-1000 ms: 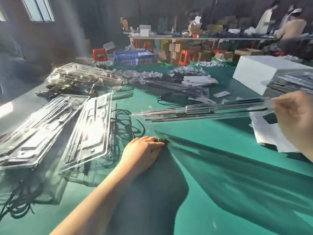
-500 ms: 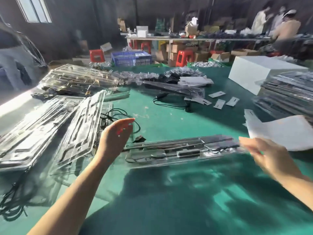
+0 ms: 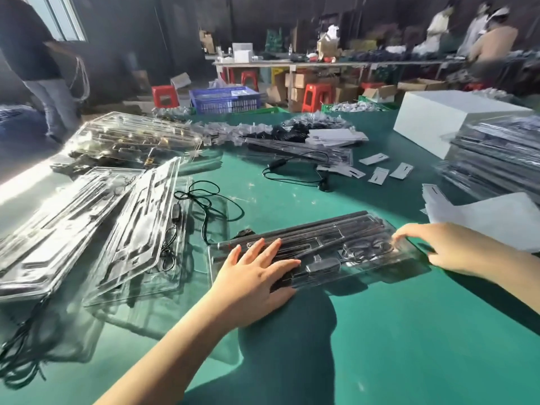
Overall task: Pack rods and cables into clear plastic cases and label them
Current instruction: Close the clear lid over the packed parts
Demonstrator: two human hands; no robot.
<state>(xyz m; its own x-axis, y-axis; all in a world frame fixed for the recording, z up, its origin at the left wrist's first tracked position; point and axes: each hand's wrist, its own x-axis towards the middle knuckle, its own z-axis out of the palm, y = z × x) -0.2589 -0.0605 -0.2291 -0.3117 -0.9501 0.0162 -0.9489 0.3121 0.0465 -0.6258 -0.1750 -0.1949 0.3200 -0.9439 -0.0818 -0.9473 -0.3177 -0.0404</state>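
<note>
Head view, left hand (image 3: 257, 276) flat on case (image 3: 330, 252)

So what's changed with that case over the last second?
The filled clear case came down from mid-air onto the green table. The left hand now presses flat on it; the right hand touches its far end. Empty cases stayed put.

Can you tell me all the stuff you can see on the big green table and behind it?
packed case: one, clear with black rods, centre front
empty cases: a pile, clear, left
loose cable: one, black, beside that pile
finished cases: a stack, clear, right
paper sheets: some, white, right
label cards: several, white, middle
white box: one, far right
crate: one, blue, behind table
stools: several, red, behind table
left hand: flat on the packed case
right hand: fingertips on its right end
</note>
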